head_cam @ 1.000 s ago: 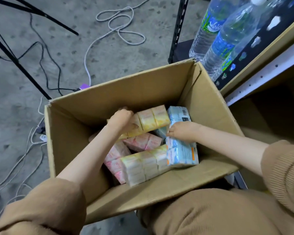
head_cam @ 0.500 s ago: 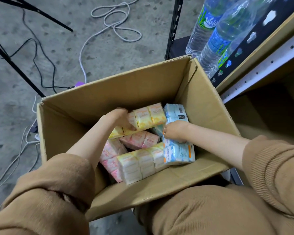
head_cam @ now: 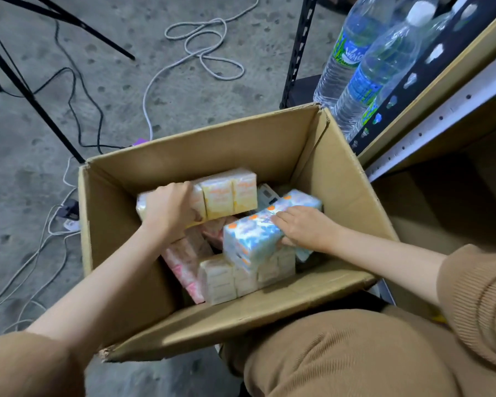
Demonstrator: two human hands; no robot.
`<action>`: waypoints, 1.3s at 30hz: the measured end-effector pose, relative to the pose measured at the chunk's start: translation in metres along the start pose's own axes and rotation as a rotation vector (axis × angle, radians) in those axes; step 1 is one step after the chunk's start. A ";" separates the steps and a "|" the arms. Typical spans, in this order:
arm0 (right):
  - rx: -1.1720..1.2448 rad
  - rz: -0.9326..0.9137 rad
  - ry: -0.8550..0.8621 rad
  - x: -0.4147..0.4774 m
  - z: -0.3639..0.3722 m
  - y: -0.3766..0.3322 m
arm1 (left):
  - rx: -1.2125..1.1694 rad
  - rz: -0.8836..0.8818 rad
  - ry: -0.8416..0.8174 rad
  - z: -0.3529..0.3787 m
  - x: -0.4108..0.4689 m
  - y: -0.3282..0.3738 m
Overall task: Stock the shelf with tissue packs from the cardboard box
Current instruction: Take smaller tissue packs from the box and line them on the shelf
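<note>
Cardboard box point(head_cam: 269, 316): my left hand point(head_cam: 171, 212) now grips the yellow pack point(head_cam: 226, 193), right hand point(head_cam: 305, 229) the blue pack point(head_cam: 252, 239); both lifted, ready for shelf.

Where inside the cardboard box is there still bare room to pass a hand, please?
Free: along the box's far wall behind the yellow pack, toward the right wall. Crowded: the near half, where pink packs and pale packs sit together.

Stained grey concrete floor point(head_cam: 212, 110); loose cables point(head_cam: 204, 47); black tripod legs point(head_cam: 26, 90); water bottles point(head_cam: 378, 73).
</note>
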State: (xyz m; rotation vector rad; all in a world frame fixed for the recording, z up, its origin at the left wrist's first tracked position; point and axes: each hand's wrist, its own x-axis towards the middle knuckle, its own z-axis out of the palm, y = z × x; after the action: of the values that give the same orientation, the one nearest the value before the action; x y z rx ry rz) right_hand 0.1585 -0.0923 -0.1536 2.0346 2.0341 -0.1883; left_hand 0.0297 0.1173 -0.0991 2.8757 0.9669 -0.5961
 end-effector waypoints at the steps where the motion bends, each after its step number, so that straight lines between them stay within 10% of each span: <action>1: 0.060 0.062 -0.083 0.000 -0.006 -0.004 | -0.006 -0.001 -0.003 0.002 -0.002 -0.003; 5: 0.442 0.176 -0.405 -0.006 -0.013 -0.008 | -0.012 0.013 0.005 0.009 -0.004 -0.006; 10: 0.930 0.453 -0.166 0.007 -0.015 0.007 | -0.051 0.031 -0.010 0.017 -0.001 -0.004; 39: 1.319 0.518 -0.919 0.037 0.019 0.030 | 0.006 0.142 -0.162 0.035 0.029 0.023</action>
State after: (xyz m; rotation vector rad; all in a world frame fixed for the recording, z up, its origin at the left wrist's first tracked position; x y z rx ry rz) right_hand 0.1909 -0.0616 -0.1795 2.1497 0.6814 -2.2542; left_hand 0.0520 0.1098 -0.1439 2.8171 0.7324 -0.8052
